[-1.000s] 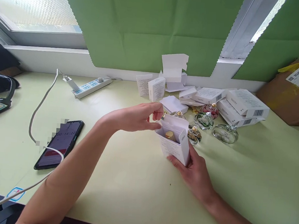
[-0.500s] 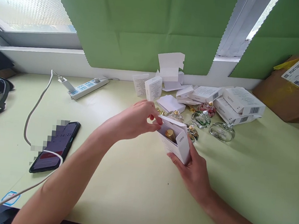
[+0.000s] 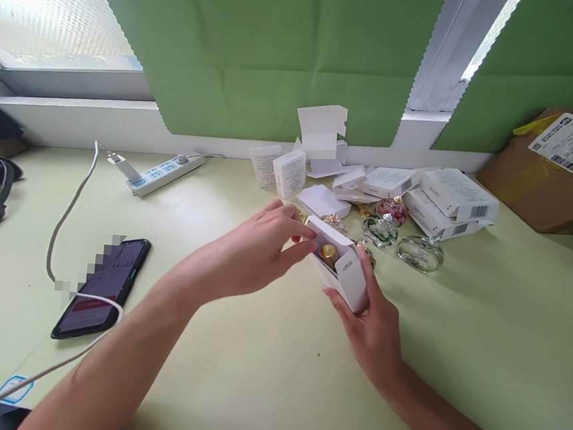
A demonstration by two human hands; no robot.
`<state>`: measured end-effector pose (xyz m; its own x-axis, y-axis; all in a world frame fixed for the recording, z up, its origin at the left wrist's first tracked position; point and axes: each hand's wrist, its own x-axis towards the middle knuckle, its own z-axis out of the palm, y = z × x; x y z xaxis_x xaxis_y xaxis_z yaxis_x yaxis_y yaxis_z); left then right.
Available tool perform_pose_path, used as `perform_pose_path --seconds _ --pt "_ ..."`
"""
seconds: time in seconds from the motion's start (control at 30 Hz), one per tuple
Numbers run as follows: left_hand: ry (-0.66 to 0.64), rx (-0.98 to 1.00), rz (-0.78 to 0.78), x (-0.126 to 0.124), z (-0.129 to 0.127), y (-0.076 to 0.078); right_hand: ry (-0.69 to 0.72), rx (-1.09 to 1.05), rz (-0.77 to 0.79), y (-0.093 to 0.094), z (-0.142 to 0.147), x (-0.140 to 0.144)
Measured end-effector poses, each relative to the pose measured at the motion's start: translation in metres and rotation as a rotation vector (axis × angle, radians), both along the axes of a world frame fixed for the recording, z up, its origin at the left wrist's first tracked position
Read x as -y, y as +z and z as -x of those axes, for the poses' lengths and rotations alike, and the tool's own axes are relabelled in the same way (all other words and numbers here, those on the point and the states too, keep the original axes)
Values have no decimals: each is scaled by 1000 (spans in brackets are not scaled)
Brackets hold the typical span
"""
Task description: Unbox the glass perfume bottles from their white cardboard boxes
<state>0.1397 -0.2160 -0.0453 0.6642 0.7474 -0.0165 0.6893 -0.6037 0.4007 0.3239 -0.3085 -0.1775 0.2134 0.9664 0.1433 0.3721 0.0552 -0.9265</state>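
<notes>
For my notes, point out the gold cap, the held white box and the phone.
Gold cap (image 3: 329, 252): head view, on its top.
Held white box (image 3: 357, 289): head view, on its side.
Phone (image 3: 104, 285): head view, on its screen.

an open-topped white box (image 3: 355, 288) sits tilted in the right hand (image 3: 377, 327), a gold cap (image 3: 329, 252) showing inside.

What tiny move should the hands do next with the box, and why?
Maybe the right hand should tip the side flap inward: the box is open with a gold cap inside, that flap stands up close to this hand, and the left hand is at the opposite edge.
</notes>
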Motion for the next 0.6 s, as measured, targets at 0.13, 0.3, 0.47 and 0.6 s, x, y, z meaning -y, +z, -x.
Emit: perform_pose_path --seconds 0.13,0.3,0.47,0.6 --pt "-1 7 -101 5 -4 -8 18 30 -41 -1 0 1" --pt "27 -54 -153 11 -13 -9 -22 101 -96 -4 0 0" --pt "37 -146 -283 26 -20 -5 -56 116 -95 -2 -2 -2" --pt "6 -127 -278 27 -17 -3 -58 115 -112 -2 -4 -2"
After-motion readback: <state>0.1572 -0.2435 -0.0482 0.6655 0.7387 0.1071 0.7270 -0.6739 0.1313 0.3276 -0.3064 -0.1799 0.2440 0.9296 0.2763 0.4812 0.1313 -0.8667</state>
